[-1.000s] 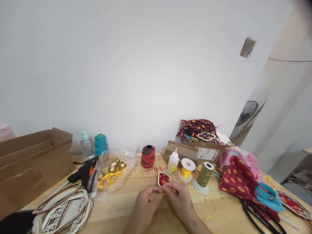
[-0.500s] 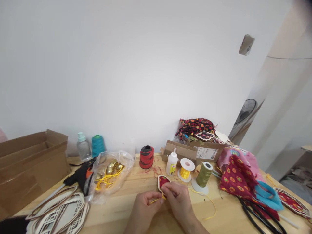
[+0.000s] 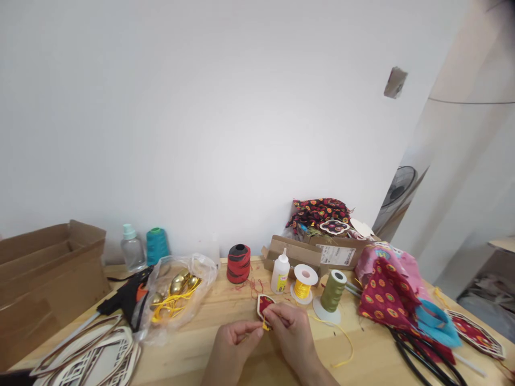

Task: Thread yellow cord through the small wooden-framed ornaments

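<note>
A small red patterned fabric piece with a pale wooden border (image 3: 263, 304) shows beyond my fingertips, partly covered by them. My right hand (image 3: 293, 335) is closed in a pinch at its lower edge. Below that edge a short yellow cord loop (image 3: 266, 325) is visible between the hands. My left hand (image 3: 237, 343) has its thumb and forefinger closed on the yellow cord. Behind my right hand a longer yellow strand (image 3: 351, 343) curves over the tabletop, near a spool of yellow cord (image 3: 301, 290).
A white glue bottle (image 3: 280, 272), a red thread spool (image 3: 238, 265) and an olive thread cone (image 3: 333, 291) stand behind the hands. At left are a plastic bag of gold bells (image 3: 181, 289), wooden frames (image 3: 108, 354) and a cardboard box (image 3: 52, 289). Patterned red fabric (image 3: 386, 295) lies at right.
My left fingertips have moved along the cord, closer to the right-hand fingers. The right hand keeps its pinch on the red piece. The whole view has shifted slightly.
</note>
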`<state>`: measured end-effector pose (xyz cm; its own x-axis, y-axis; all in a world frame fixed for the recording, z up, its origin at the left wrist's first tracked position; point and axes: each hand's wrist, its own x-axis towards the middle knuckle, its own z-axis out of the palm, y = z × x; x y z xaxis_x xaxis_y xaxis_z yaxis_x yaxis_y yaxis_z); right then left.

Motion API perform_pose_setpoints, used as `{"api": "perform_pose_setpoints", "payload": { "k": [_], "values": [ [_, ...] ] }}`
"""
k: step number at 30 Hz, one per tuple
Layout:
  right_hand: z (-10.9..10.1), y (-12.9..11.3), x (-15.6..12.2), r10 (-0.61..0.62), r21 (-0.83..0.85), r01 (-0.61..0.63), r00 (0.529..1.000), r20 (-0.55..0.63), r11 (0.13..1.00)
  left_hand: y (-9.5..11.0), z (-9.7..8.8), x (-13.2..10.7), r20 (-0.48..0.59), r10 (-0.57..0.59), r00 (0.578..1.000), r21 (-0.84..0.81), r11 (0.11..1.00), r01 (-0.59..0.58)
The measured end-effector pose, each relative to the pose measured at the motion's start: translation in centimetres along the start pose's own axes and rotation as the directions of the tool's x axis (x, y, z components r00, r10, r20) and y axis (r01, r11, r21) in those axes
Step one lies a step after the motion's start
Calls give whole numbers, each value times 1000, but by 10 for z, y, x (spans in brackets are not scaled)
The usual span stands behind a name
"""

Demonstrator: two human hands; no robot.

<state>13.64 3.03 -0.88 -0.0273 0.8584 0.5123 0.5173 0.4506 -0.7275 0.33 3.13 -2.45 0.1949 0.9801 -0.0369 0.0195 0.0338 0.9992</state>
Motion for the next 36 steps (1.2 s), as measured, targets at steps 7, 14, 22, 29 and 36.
{"api": "perform_pose_setpoints", "payload": {
  "k": [7, 14, 22, 29, 36],
  "values": [
    [0, 3, 0, 6, -2, -6, 1000, -14, 1000, 1, 0, -2, -70, 10, 998, -11, 1000, -11],
    [-1, 0, -1, -32, -30, 31, 999, -38, 999, 0, 1, -3, 24, 80, 997, 31, 996, -81],
    [-1, 6, 1, 4, 9, -4, 1000, 28, 1000, 7, 4, -10, -6, 102, 995, 116, 988, -101],
    [-1, 9, 1, -72, 2, 72, 991, 115, 997, 9, -2, -7, 48, 16, 999, 140, 990, -23],
    [-2, 8, 1, -93, 25, 92, 994, 58, 995, 14, -2, -4, 54, -9, 998, 120, 993, 3]
  ]
}}
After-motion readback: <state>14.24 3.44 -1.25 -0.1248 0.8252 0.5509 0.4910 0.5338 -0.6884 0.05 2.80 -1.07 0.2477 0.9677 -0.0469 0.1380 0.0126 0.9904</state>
